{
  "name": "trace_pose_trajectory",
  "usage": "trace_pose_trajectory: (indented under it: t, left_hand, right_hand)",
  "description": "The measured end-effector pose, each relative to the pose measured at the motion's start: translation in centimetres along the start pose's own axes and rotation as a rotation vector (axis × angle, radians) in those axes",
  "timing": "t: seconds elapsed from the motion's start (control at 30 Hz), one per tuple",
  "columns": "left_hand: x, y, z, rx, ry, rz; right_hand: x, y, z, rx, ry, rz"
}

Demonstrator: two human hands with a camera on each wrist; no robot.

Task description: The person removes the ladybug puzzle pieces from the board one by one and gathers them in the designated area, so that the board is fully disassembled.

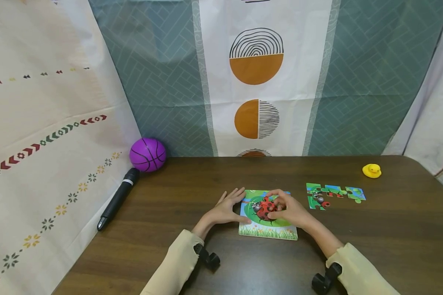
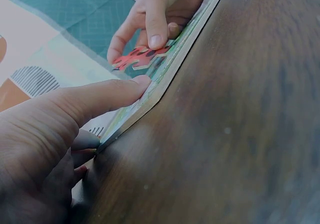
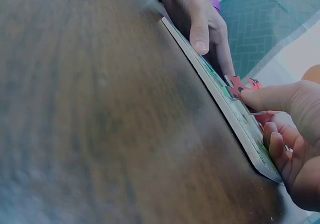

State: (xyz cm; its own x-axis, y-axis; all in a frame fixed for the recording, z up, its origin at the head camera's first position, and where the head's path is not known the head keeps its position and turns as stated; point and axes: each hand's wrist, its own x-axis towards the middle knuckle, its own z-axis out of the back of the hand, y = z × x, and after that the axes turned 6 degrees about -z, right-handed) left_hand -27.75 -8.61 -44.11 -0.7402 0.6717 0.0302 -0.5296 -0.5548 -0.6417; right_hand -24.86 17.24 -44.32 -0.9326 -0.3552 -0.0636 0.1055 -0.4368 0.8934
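Observation:
A jigsaw board (image 1: 267, 232) with a ladybug on green leaves and grass along its front lies on the table. My left hand (image 1: 227, 208) rests at its left side, fingers spread along the edge and thumb extended on top, as the left wrist view (image 2: 50, 114) also shows. Over the board's picture, my right hand (image 1: 289, 209) pinches a red, black-spotted puzzle piece (image 2: 142, 58) between thumb and fingers. In the right wrist view this piece (image 3: 236, 87) tilts up close over the board, its far side hidden by the fingers.
Several loose puzzle pieces (image 1: 319, 200) lie right of the board. A yellow rubber duck (image 1: 371, 171) sits at the back right. At the back left are a purple ball (image 1: 147, 155) and a thick black pen-shaped object (image 1: 118, 199) along the table's left edge. Patterned cloths hang behind and left.

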Motion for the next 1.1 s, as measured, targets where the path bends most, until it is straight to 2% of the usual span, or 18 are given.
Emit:
trace_pose_trajectory:
  t: [0.3,0.73,0.9,1.1]
  left_hand:
    - [0.05,-0.05,0.08,-0.01,-0.004,-0.006]
    - [0.04,0.06,0.05,-0.007,-0.001,-0.014]
    - [-0.03,0.1,0.05,-0.003,0.003,-0.022]
    - [-0.08,0.12,0.03,-0.001,0.0,-0.016]
  right_hand:
    - [0.01,-0.05,0.1,0.036,-0.027,-0.017]
    - [0.17,-0.39,-0.31,0.048,-0.131,-0.071]
    - [0.08,-0.23,-0.54,0.068,-0.188,-0.082]
    - [0.03,0.01,-0.58,0.105,-0.22,-0.109]
